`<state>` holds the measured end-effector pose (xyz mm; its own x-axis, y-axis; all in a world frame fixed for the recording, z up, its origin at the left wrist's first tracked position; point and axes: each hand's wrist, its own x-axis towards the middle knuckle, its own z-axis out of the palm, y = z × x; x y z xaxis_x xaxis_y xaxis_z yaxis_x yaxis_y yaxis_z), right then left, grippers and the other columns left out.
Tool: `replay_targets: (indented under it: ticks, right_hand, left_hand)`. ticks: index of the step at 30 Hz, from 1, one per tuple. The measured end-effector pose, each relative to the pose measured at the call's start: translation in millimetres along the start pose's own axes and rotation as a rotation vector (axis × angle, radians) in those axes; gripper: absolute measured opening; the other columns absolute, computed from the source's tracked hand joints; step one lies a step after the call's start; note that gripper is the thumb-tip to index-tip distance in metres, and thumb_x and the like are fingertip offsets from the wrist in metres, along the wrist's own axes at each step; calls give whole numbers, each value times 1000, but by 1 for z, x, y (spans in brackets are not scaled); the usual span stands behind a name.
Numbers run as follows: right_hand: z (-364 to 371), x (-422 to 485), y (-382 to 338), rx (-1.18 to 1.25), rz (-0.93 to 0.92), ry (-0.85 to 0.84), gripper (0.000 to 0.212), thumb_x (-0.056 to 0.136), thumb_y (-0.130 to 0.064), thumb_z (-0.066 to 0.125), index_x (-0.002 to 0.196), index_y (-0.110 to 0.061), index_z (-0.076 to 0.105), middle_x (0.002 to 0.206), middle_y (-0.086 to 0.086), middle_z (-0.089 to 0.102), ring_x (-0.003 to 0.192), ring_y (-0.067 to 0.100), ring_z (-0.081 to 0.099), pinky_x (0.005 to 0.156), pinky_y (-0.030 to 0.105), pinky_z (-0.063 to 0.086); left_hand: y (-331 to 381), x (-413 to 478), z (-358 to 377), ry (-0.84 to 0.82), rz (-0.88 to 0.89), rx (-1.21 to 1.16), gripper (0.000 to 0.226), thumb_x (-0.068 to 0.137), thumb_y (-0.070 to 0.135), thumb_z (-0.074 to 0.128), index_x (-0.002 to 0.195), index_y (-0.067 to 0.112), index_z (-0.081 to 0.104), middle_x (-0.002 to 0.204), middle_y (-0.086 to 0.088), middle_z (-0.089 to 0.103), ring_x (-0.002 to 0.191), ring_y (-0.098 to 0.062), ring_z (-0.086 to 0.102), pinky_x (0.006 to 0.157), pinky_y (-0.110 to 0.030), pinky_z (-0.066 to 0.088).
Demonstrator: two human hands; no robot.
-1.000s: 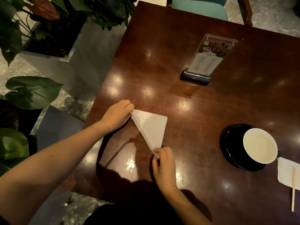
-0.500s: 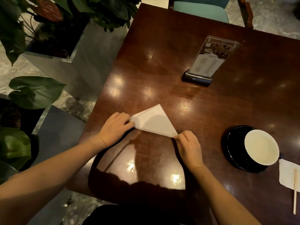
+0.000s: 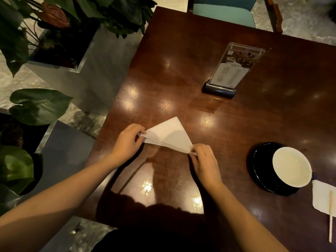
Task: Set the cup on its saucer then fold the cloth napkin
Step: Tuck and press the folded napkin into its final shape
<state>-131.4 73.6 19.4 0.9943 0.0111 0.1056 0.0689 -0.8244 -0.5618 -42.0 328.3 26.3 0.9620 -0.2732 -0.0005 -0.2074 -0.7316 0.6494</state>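
A white cloth napkin (image 3: pixel 170 134), folded into a triangle, lies on the dark wooden table (image 3: pixel 200 51) with its tip pointing away from me. My left hand (image 3: pixel 128 140) pinches its left corner. My right hand (image 3: pixel 204 161) pinches its right corner. The folded long edge runs between both hands. At the right, a cup (image 3: pixel 291 167) with a white inside stands upright on a black saucer (image 3: pixel 258 164), apart from both hands.
A clear menu stand (image 3: pixel 231 70) on a dark base stands at the middle back. A white paper napkin (image 3: pixel 321 197) with a wooden stirrer (image 3: pixel 330 215) lies at the right edge. Potted plants (image 3: pixel 54 24) flank the table's left side; a teal chair (image 3: pixel 223 10) is beyond.
The napkin swung round from pointing right to pointing away. My right hand moved from its near tip out to its right corner; my left hand kept its corner.
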Motion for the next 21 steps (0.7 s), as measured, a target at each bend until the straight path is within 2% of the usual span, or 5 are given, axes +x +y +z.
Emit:
replay_targets:
  ticks: [7, 13, 15, 18, 21]
  right_hand:
    - [-5, 10, 14, -16, -64, 5, 14, 89, -18, 51, 93, -10, 62, 96, 3, 65, 88, 12, 46, 72, 22, 43]
    - [-6, 7, 18, 46, -57, 6, 23, 89, -24, 52, 92, -7, 67, 102, 4, 68, 93, 8, 49, 84, 10, 36]
    - [-6, 7, 20, 70, -46, 8, 17, 87, -20, 59, 93, -7, 68, 103, 4, 68, 95, 8, 50, 84, 11, 39]
    - [-5, 9, 19, 96, -11, 0, 8, 83, -10, 66, 91, -10, 68, 101, 2, 68, 95, 7, 50, 82, 13, 40]
    - [-7, 12, 19, 110, 3, -9, 6, 84, -7, 65, 89, -10, 66, 100, 0, 67, 94, 8, 50, 80, 19, 44]
  left_hand:
    - [10, -14, -3, -20, -297, -351, 8, 84, 4, 63, 84, 11, 59, 75, -5, 65, 51, -13, 64, 57, -23, 52]
    - [-9, -25, 2, -29, 142, 338, 18, 89, 31, 46, 97, 18, 56, 90, -3, 60, 69, -24, 62, 46, -30, 45]
    - [-14, -27, -7, -66, 169, 356, 29, 87, 34, 44, 108, 17, 56, 100, -3, 60, 87, -24, 61, 61, -34, 51]
    - [-4, -24, -23, 60, 96, 154, 46, 81, 30, 44, 122, 10, 53, 120, -7, 59, 112, -23, 52, 94, -31, 40]
    - [27, -4, -4, 135, 46, 97, 50, 88, 26, 35, 133, 6, 45, 135, -12, 52, 124, -22, 46, 105, -31, 32]
